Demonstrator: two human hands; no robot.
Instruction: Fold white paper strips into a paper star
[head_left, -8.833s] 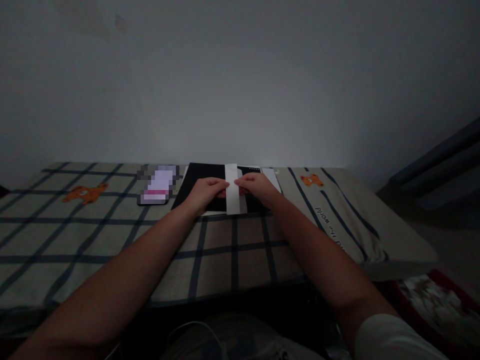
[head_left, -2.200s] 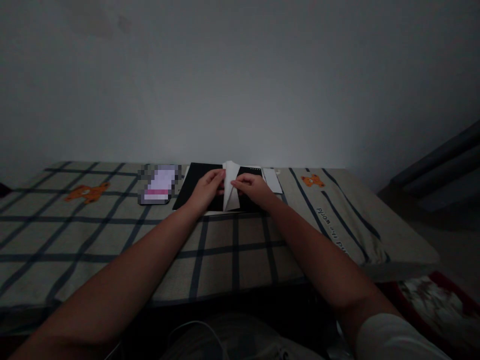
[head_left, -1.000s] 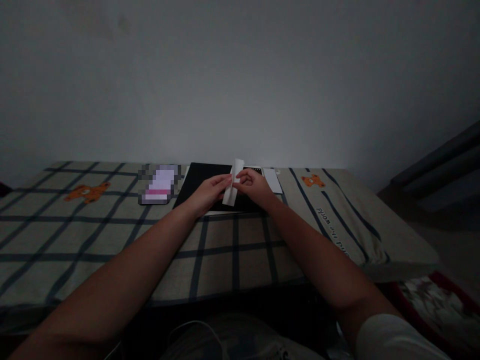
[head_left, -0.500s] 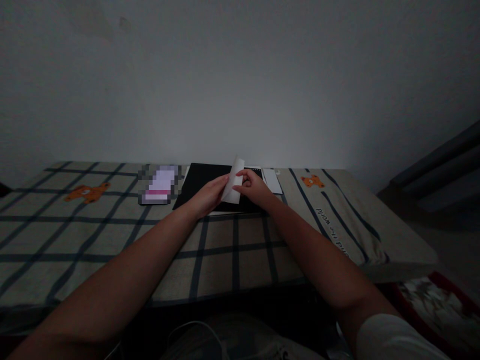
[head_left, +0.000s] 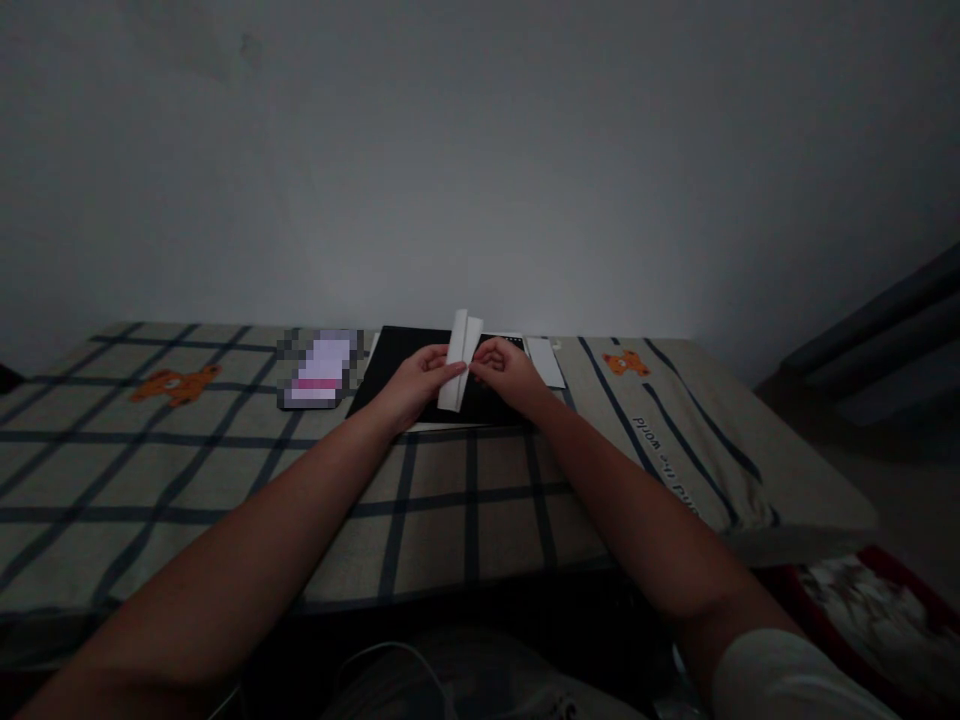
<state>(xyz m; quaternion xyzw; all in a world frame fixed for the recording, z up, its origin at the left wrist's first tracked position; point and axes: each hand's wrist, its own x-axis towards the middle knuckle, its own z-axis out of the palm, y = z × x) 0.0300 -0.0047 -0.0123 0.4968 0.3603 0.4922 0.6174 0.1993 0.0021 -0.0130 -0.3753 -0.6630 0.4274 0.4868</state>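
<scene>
A folded strip of white paper (head_left: 454, 345) stands tilted between my hands, with a lengthwise crease near its right side. My left hand (head_left: 421, 385) grips it from the left, thumb on the near face and fingers behind. Thumb and fingertips of my right hand (head_left: 504, 368) pinch the strip's right edge, the other fingers curled. Both hands are just above a flat black board or folder (head_left: 391, 362), which has pale sheets showing around its edges.
A phone (head_left: 324, 368), its screen blurred, lies left of the board. To the right is a small white sheet (head_left: 545, 362). The checked tablecloth (head_left: 435, 510) covers the table against a grey wall (head_left: 480, 180). A red container (head_left: 885, 600) with whitish contents stands low at the right.
The paper has turned so its creased face shows toward me. My left thumb has moved onto its front, and my right fingers have drawn together at its edge.
</scene>
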